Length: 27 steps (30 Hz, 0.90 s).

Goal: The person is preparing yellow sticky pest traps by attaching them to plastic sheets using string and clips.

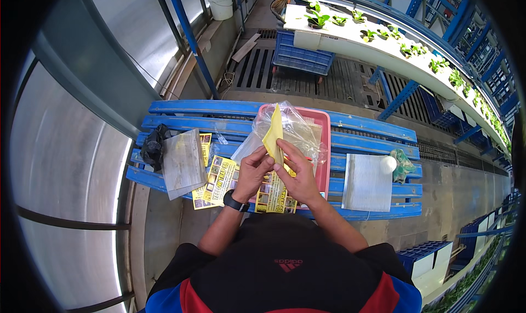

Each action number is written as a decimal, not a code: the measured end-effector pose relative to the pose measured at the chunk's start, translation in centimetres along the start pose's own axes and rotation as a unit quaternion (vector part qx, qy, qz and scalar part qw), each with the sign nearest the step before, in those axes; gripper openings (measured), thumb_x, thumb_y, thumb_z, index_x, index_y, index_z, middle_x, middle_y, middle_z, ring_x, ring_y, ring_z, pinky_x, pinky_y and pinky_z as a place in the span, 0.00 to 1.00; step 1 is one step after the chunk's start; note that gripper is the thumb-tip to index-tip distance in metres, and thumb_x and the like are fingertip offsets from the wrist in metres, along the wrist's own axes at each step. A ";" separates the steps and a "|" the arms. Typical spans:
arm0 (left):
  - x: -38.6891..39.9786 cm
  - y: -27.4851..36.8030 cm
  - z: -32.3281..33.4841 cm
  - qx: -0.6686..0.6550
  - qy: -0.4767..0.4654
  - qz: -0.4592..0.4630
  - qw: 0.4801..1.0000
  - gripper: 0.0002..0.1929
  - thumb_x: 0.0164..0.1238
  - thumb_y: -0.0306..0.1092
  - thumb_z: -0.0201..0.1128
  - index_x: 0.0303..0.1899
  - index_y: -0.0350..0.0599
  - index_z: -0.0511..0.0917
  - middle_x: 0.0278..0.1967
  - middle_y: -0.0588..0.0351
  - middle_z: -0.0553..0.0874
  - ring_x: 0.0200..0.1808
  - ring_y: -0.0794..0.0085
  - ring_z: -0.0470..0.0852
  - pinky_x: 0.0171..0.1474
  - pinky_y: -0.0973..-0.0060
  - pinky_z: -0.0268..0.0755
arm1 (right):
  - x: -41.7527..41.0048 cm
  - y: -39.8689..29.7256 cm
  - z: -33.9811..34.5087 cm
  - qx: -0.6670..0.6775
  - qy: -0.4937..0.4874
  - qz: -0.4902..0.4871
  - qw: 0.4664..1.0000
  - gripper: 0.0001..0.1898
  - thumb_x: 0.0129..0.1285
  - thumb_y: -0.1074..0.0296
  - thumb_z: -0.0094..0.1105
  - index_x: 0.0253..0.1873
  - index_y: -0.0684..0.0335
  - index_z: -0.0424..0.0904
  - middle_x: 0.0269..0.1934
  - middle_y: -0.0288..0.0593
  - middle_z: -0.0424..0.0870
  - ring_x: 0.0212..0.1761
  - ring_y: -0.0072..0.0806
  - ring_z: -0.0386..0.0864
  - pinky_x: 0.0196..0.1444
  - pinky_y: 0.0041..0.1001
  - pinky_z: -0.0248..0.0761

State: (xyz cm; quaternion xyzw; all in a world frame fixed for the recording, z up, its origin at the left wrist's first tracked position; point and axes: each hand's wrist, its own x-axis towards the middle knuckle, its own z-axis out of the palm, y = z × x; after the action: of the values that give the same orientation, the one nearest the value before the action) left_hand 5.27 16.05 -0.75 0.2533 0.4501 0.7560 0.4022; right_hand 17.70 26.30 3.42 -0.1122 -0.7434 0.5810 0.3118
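Observation:
Both hands hold a yellow sheet (pixel 274 133), bent lengthwise and raised over a pink plastic tray (pixel 324 128). The fingers of my left hand (pixel 253 170) pinch its lower left side; my right hand (pixel 298 174) grips its right edge. Beneath them, clear plastic bags (pixel 287 118) and translucent sheets lie in the tray. A printed yellow insect-trap packet (pixel 269 196) lies below the hands at the tray's near side. Further printed packets (pixel 220 179) lie left of the tray, partly under a stack of translucent corrugated sheets (pixel 183 163). My left wrist wears a black watch.
The blue slatted bench (pixel 370 124) carries a black plastic bag (pixel 154 146) at left, and a ribbed translucent panel (pixel 365 183) and a crumpled green cloth-like item (pixel 402 166) at right. Beyond stand a blue crate (pixel 302 54) and a lit shelf of potted seedlings (pixel 349 31).

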 end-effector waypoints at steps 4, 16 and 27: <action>0.0 0.7 0.4 0.010 0.000 0.007 1.000 0.24 0.70 0.25 0.65 0.66 0.36 0.74 0.63 0.55 0.78 0.58 0.71 0.82 0.56 0.74 0.82 | -0.2 0.0 0.0 0.056 -0.010 0.014 0.998 0.27 0.70 0.74 0.57 0.72 0.67 0.66 0.70 0.54 0.69 0.72 0.41 0.68 0.68 0.36 0.72; 0.0 0.0 1.3 0.038 0.043 0.015 0.998 0.22 0.67 0.23 0.68 0.62 0.38 0.78 0.59 0.58 0.79 0.57 0.70 0.83 0.51 0.77 0.83 | -1.0 0.7 0.2 0.063 0.000 0.039 0.997 0.23 0.76 0.73 0.47 0.73 0.70 0.65 0.67 0.55 0.73 0.67 0.35 0.74 0.63 0.29 0.73; -0.5 -0.3 2.2 0.053 0.077 0.003 0.996 0.17 0.70 0.27 0.67 0.58 0.35 0.80 0.54 0.57 0.83 0.53 0.72 0.85 0.51 0.75 0.83 | -1.6 1.5 0.2 0.042 0.034 0.045 0.998 0.21 0.77 0.72 0.45 0.71 0.72 0.67 0.62 0.56 0.79 0.61 0.33 0.79 0.61 0.27 0.72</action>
State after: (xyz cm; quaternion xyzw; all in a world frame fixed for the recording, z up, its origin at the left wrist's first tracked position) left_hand 7.24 16.76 0.01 0.2163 0.5190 0.7492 0.3501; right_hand 18.56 25.67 1.47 -0.1519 -0.7012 0.6213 0.3150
